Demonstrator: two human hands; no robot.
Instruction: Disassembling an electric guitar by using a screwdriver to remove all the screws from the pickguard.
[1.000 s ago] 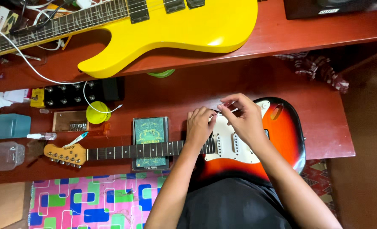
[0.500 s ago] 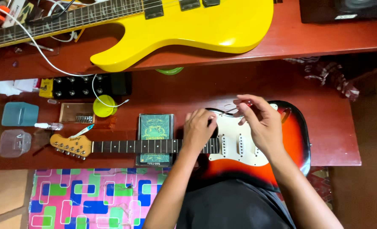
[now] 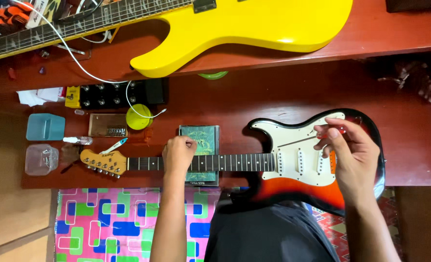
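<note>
A sunburst electric guitar point(image 3: 293, 194) with a white pickguard lies across my lap and the red wooden table point(image 3: 409, 145). Its neck point(image 3: 240, 162) runs left to the headstock point(image 3: 101, 162). My left hand point(image 3: 179, 154) sits curled on the neck, fingers closed at its far edge, over a green box point(image 3: 199, 138). Over the pickguard, my right hand point(image 3: 349, 153) pinches a red-handled screwdriver point(image 3: 339, 130). Its thin shaft points left across the pickguard. I cannot tell whether a string runs between my hands.
A yellow guitar point(image 3: 254, 24) lies on the upper shelf with a white cable beside it. A black pedal unit point(image 3: 113, 94), a yellow round object point(image 3: 139, 117), a blue container point(image 3: 45, 127) and a clear plastic box point(image 3: 41, 159) sit left. A patterned mat point(image 3: 108, 218) covers the floor.
My left hand slid left along the neck, from the neck joint to above the green box. My right hand stayed over the pickguard with the screwdriver.
</note>
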